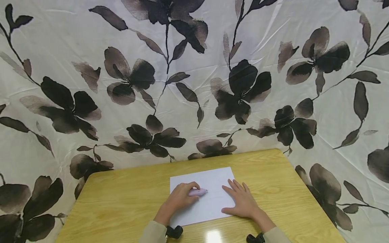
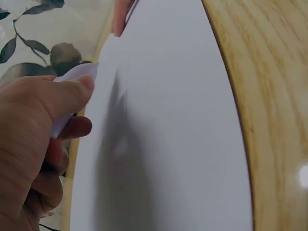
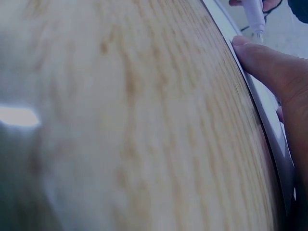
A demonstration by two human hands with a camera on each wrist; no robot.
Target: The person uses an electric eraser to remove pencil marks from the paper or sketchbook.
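Left fingers point(image 2: 79, 127) around a pale lilac, tapering tube point(image 1: 197, 192), apparently clear-tipped

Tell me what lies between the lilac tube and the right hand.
The head view shows only white paper between the lilac tube and the right hand.

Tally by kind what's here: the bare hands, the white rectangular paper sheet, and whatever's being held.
Bare hands, left hand and right hand: 2
White rectangular paper sheet: 1
Lilac tapered pen-like tool, held: 1
Total: 4
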